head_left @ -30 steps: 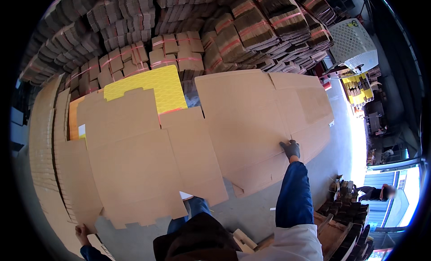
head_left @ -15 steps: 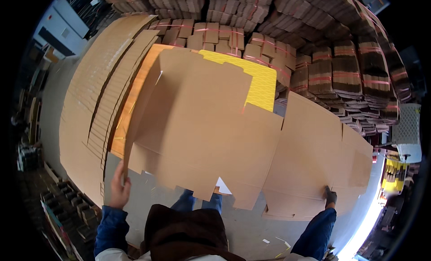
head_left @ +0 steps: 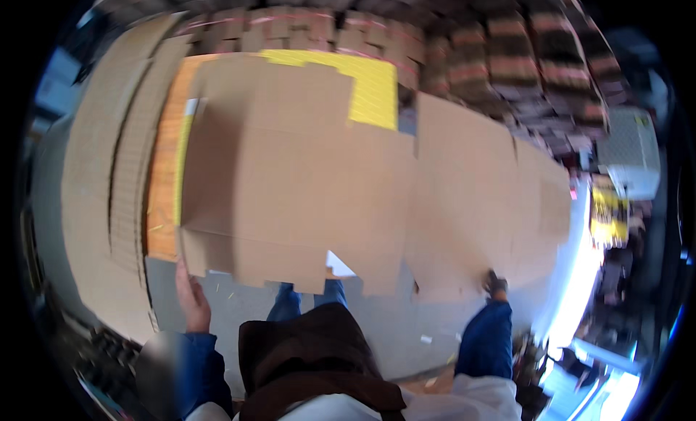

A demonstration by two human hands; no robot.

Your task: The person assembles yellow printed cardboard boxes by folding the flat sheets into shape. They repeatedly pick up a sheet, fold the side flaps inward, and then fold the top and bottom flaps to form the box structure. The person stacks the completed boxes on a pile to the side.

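Note:
A large brown cardboard sheet (head_left: 319,174) with cut tabs and crease lines is spread in front of me, partly over an orange wooden surface (head_left: 165,182) and a yellow patterned sheet (head_left: 375,95). At its near left corner is my bare left hand (head_left: 192,298), fingers stretched out with their tips against the edge. My right hand (head_left: 494,283), in a dark glove, is closed on the near edge of the right-hand panel (head_left: 486,196). The shaded left flap (head_left: 210,174) is angled along a crease. Motion blur softens the fingers of both hands.
Long cardboard sheets (head_left: 101,167) are stacked on the left. Strapped cardboard bundles (head_left: 290,30) line the back and right. A grey plastic crate (head_left: 631,146) stands at the right, with yellow items (head_left: 609,214) below it. Scraps lie on the grey floor (head_left: 362,334).
The whole view has shifted, so the scene sits further left and higher. The cardboard's left flap, which stood up before, now lies lower. My hands are still at the near edge.

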